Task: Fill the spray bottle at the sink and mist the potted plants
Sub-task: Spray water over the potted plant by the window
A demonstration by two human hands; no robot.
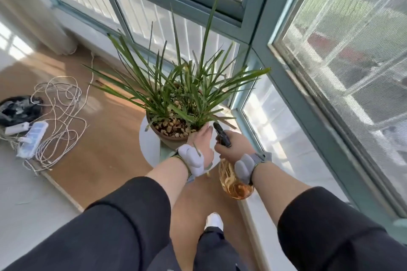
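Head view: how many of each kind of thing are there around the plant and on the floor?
Potted plants: 1
Spray bottles: 1
White stands: 1
Power strips: 1
Cable tangles: 1
Black bags: 1
Total: 6

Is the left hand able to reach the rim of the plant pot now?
Probably yes. The left hand already rests against the near rim of the plant pot, and nothing lies between them. The right hand holds the spray bottle beside it, apart.
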